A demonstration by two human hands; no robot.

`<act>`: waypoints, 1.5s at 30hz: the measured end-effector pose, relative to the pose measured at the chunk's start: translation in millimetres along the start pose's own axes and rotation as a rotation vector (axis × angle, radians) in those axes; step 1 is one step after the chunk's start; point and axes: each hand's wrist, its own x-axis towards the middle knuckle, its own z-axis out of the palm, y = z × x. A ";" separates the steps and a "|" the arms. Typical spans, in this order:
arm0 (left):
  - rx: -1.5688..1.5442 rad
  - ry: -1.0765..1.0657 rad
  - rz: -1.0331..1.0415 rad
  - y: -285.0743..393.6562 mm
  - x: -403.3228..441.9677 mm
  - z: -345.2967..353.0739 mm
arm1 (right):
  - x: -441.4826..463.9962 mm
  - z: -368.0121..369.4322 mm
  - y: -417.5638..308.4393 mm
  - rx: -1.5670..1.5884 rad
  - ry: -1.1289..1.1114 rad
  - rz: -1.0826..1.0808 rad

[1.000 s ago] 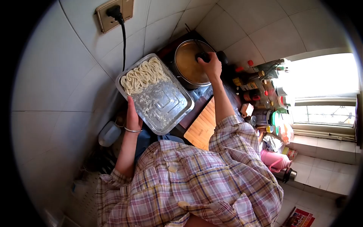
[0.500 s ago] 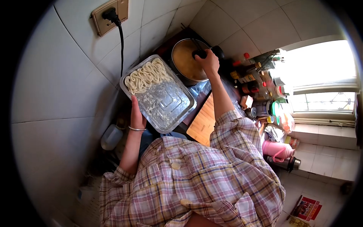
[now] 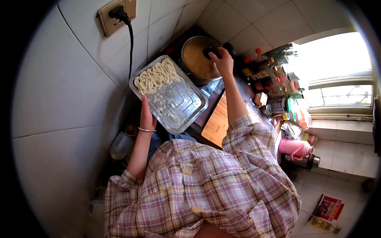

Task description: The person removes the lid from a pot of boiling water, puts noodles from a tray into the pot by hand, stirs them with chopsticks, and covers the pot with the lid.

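My left hand (image 3: 147, 116) grips the near left edge of a rectangular metal tray (image 3: 180, 109), which is tilted. Raw white noodles (image 3: 158, 75) lie bunched at the tray's far end, and flour dusts the rest of its floor. Beyond the tray stands a round pot (image 3: 190, 73) with a brownish surface showing inside its rim. Over the pot, my right hand (image 3: 223, 62) has its fingers closed around the black knob of what looks like a glass pot lid (image 3: 198, 51). The fingers partly hide the knob.
A wooden cutting board (image 3: 216, 123) lies on the counter right of the tray. Several bottles and jars (image 3: 270, 79) crowd the window side, with a pink thermos (image 3: 295, 147) nearer. On the left, a black cord (image 3: 131, 47) hangs from a wall socket (image 3: 115, 16).
My right hand has shifted slightly right and up in the view, with the black knob. The tray has moved a little up and right with my left hand. The camera view has also shifted slightly.
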 end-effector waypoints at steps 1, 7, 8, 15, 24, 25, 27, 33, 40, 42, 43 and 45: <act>0.006 0.000 -0.008 0.2 0.7 -2.3 | -4.1 -1.7 10.6 0.103 0.092 -0.018; 0.001 -0.025 -0.018 0.8 2.9 -2.3 | -106.4 -30.9 98.2 0.447 0.157 0.473; 0.021 -0.005 -0.008 -1.2 4.2 -5.6 | -131.2 -29.5 119.8 0.420 0.101 0.512; 0.031 -0.021 -0.030 -0.4 8.7 -14.7 | -271.2 5.5 189.9 0.219 -0.014 0.799; 0.037 -0.054 -0.052 4.9 9.7 -12.0 | -244.3 -7.5 193.0 -0.180 -0.440 0.847; 0.028 -0.059 -0.081 3.4 9.6 -15.5 | -239.1 -15.9 180.6 -0.210 -0.537 0.898; 0.036 -0.063 -0.083 -0.4 12.8 -22.8 | -236.5 -25.8 165.4 -0.129 -0.529 0.888; 0.065 -0.026 -0.107 -1.5 12.9 -23.0 | -237.9 -26.3 173.5 -0.148 -0.511 0.870; 0.131 -0.076 -0.072 -2.7 14.2 -25.5 | -239.1 -27.5 170.4 -0.190 -0.499 0.845; 0.136 -0.064 -0.077 -3.1 15.5 -27.3 | -239.1 -26.5 169.7 -0.154 -0.488 0.841; 0.140 -0.053 -0.083 -1.6 15.5 -26.2 | -239.6 -26.8 166.0 -0.119 -0.476 0.838; 0.147 -0.059 -0.089 -0.9 16.2 -25.2 | -239.3 -28.1 161.0 -0.126 -0.468 0.825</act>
